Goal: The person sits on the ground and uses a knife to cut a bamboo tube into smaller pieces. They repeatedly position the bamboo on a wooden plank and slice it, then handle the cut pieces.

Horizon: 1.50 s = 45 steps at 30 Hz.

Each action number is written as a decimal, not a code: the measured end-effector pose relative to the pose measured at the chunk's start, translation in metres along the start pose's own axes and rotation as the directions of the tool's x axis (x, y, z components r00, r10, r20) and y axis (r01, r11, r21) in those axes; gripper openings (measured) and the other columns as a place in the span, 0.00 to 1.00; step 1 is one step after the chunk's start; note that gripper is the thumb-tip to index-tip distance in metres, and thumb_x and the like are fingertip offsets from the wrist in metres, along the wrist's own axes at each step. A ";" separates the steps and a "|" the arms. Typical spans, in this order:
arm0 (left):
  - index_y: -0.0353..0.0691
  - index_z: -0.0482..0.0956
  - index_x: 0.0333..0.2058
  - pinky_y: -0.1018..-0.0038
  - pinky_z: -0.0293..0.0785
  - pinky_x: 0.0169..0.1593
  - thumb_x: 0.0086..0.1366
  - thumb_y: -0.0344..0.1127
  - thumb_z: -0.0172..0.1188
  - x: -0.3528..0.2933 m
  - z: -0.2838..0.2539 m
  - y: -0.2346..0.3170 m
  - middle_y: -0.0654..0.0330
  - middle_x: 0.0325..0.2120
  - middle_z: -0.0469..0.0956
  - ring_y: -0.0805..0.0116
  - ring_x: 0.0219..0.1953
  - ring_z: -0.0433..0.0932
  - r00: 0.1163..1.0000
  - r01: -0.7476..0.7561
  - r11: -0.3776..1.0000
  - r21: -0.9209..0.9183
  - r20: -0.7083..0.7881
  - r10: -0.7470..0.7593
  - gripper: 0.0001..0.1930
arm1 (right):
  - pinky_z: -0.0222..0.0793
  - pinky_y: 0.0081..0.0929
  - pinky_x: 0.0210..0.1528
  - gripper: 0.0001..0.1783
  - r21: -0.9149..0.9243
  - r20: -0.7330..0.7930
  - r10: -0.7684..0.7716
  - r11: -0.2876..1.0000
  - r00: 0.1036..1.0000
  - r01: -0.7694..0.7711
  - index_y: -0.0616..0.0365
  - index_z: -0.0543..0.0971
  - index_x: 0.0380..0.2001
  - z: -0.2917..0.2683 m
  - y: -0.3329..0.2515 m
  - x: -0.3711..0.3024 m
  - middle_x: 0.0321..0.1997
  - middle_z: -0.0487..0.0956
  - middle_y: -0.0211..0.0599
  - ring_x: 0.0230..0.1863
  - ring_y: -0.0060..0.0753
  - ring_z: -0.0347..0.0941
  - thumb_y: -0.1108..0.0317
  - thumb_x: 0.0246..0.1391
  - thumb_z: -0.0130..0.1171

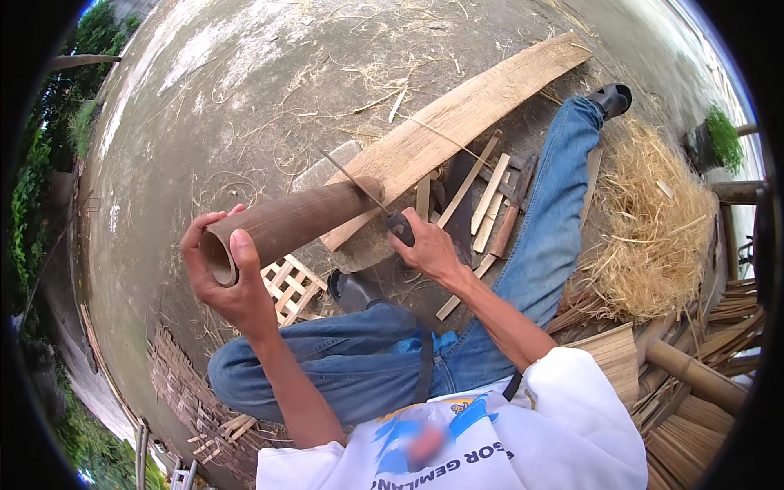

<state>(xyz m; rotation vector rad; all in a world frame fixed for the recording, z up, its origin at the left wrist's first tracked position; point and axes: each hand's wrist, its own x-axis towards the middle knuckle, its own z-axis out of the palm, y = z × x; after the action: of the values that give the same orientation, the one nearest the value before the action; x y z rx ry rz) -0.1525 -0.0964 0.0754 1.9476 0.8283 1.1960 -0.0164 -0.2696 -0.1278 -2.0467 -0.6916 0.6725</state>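
A thick brown bamboo tube (pixel 286 220) lies slanted in front of me, its near left end open and hollow. My left hand (pixel 233 265) is wrapped round that open end, thumb on top. Across the tube's far right end rests the thin blade of a narrow-bladed saw (pixel 353 178); its teeth are too small to make out. My right hand (pixel 425 249) is closed round the saw's dark handle (pixel 400 227). Beneath the tube's far end is a long wooden plank (pixel 474 106), with a grey stone block (pixel 327 167) beside it.
Split bamboo strips (pixel 490 196) and a wooden-handled tool (pixel 512 216) lie by my outstretched right leg (pixel 543 204). A woven bamboo lattice (pixel 290 286) is near my bent left leg. Fine shavings (pixel 653 220) are heaped at right, beside bamboo poles (pixel 694 376).
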 end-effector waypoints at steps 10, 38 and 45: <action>0.40 0.75 0.52 0.58 0.70 0.62 0.65 0.30 0.55 -0.003 -0.003 0.005 0.55 0.48 0.78 0.56 0.55 0.81 0.994 -0.019 0.999 0.035 0.108 0.015 0.16 | 0.75 0.55 0.40 0.20 -0.028 -0.034 0.092 0.995 0.995 -0.093 0.56 0.71 0.46 -0.001 0.011 0.006 0.30 0.83 0.57 0.37 0.65 0.81 0.53 0.61 0.62; 0.40 0.75 0.44 0.56 0.70 0.61 0.53 0.36 0.62 0.000 -0.027 0.009 0.54 0.44 0.78 0.54 0.54 0.79 0.899 -0.099 0.986 -0.138 0.412 0.148 0.18 | 0.76 0.56 0.42 0.21 -0.094 0.001 0.024 0.995 1.000 -0.024 0.53 0.73 0.47 -0.010 0.002 -0.015 0.32 0.84 0.55 0.40 0.63 0.82 0.53 0.58 0.64; 0.37 0.76 0.40 0.54 0.72 0.59 0.55 0.41 0.65 -0.005 -0.020 0.005 0.52 0.44 0.78 0.51 0.52 0.81 0.905 0.039 0.959 -0.282 0.417 0.086 0.17 | 0.76 0.54 0.39 0.20 -0.101 0.016 -0.056 0.993 0.998 0.057 0.54 0.73 0.46 -0.014 0.006 -0.009 0.31 0.84 0.51 0.36 0.62 0.82 0.55 0.57 0.64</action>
<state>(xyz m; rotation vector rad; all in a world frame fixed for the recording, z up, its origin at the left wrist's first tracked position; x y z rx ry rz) -0.1720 -0.0983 0.0841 1.8788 0.3795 0.7996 -0.0121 -0.2858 -0.1239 -2.1081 -0.8029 0.6305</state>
